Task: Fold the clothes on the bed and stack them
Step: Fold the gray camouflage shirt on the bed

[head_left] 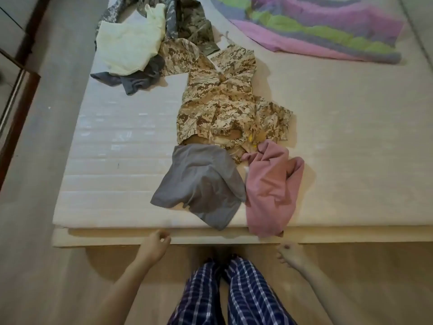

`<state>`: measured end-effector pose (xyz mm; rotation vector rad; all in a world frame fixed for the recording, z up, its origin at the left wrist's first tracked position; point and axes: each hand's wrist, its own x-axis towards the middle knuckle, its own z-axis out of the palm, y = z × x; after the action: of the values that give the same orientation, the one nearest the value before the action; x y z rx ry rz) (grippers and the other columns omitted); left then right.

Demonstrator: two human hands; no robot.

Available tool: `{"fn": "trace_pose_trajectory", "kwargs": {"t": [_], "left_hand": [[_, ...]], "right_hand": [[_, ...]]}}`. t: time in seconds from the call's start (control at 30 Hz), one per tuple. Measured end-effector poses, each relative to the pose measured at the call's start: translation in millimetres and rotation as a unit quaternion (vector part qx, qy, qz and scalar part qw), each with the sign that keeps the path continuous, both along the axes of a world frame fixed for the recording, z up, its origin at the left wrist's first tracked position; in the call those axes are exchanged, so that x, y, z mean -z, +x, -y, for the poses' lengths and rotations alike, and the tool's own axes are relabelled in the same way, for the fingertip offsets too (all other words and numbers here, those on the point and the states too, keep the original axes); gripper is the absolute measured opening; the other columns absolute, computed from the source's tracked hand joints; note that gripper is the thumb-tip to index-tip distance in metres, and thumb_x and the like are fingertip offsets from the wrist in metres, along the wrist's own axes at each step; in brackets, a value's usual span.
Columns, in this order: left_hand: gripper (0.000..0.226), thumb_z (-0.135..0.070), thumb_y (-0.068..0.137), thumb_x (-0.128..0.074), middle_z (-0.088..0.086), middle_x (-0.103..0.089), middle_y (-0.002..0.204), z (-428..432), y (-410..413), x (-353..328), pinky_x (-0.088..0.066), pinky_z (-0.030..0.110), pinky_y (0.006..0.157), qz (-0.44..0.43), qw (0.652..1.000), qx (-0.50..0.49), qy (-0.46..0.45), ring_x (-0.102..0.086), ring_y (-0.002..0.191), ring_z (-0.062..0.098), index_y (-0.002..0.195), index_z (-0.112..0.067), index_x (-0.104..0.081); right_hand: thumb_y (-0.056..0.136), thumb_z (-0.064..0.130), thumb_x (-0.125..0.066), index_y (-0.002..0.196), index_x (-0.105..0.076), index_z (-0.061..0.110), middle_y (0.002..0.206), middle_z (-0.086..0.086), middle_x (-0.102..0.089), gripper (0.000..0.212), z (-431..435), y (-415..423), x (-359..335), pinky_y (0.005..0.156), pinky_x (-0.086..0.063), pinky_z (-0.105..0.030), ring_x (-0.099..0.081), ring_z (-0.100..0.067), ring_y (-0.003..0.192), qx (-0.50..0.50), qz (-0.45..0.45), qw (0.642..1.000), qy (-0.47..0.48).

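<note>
Currently, in the head view, no garment is folded and no stack exists, so all the folding is outstanding. The clothes lie crumpled on the bed: grey garment and pink garment at centre, the pink one overhanging the near edge; tan camouflage shirt above them; cream garment, blue-grey garment and grey-green camouflage garment at upper left. Left hand and right hand hang loosely curled below the edge, holding nothing. A striped blanket occupies the upper right.

Grey garment, pink garment, tan camouflage shirt.
</note>
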<state>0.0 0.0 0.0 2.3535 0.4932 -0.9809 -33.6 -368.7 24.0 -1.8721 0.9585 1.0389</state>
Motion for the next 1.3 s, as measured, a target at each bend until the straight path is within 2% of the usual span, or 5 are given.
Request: {"fn": "trace_pose_trajectory", "kwargs": {"t": [0.17, 0.6, 0.93, 1.17, 1.3], "left_hand": [[0.028, -0.023, 0.094, -0.054, 0.007, -0.062, 0.122, 14, 84, 51, -0.044, 0.035, 0.093, 0.07, 0.997, 0.038, 0.026, -0.056, 0.112, 0.025, 0.118, -0.013, -0.062], [0.055, -0.034, 0.091, -0.057, 0.003, -0.042, 0.142, 62, 131, 189, -0.035, 0.043, 0.107, 0.143, 0.989, 0.034, 0.004, -0.041, 0.128, 0.025, 0.141, -0.019, -0.038], [0.088, -0.045, 0.081, -0.068, 0.003, -0.029, 0.153, 49, 167, 136, -0.025, 0.028, 0.11, 0.314, 0.943, -0.068, -0.093, -0.029, 0.137, 0.014, 0.149, -0.021, -0.018], [0.062, -0.028, 0.079, -0.068, 0.001, -0.048, 0.141, 52, 214, 52, 0.005, 0.047, 0.116, 0.266, 0.852, 0.45, 0.021, -0.027, 0.142, 0.019, 0.137, -0.026, -0.046], [0.009, -0.024, 0.085, -0.06, 0.002, -0.067, 0.093, 44, 207, 9, -0.011, 0.039, 0.117, 0.148, 0.888, 0.436, -0.01, -0.06, 0.1, 0.024, 0.091, -0.017, -0.06]], "right_hand": [[0.093, 0.007, -0.049, 0.086, -0.063, 0.004, 0.086, -0.015, -0.065, 0.016, -20, 107, 65, 0.08, -0.048, -0.035, -0.062, -0.029, 0.086, -0.099, 0.058, 0.993, 0.001], [0.075, 0.031, -0.077, 0.143, -0.031, 0.011, 0.144, -0.009, -0.041, 0.085, -81, 242, 209, 0.111, -0.032, -0.041, -0.038, -0.025, 0.133, -0.096, 0.25, 0.964, -0.007], [0.08, -0.004, -0.061, 0.099, -0.063, -0.01, 0.1, -0.024, -0.068, 0.019, -101, 234, 143, 0.077, -0.043, -0.024, -0.058, -0.018, 0.089, -0.149, 0.315, 0.931, 0.104], [0.072, 0.001, -0.061, 0.072, -0.055, 0.002, 0.078, 0.006, -0.04, 0.006, -98, 193, 18, 0.063, -0.032, -0.024, -0.041, -0.009, 0.072, -0.39, 0.378, 0.819, 0.183], [0.071, 0.002, -0.065, 0.088, -0.058, 0.001, 0.104, 0.001, -0.049, 0.018, -62, 176, -32, 0.085, -0.039, -0.019, -0.049, -0.01, 0.096, -0.378, 0.411, 0.819, 0.131]]}}
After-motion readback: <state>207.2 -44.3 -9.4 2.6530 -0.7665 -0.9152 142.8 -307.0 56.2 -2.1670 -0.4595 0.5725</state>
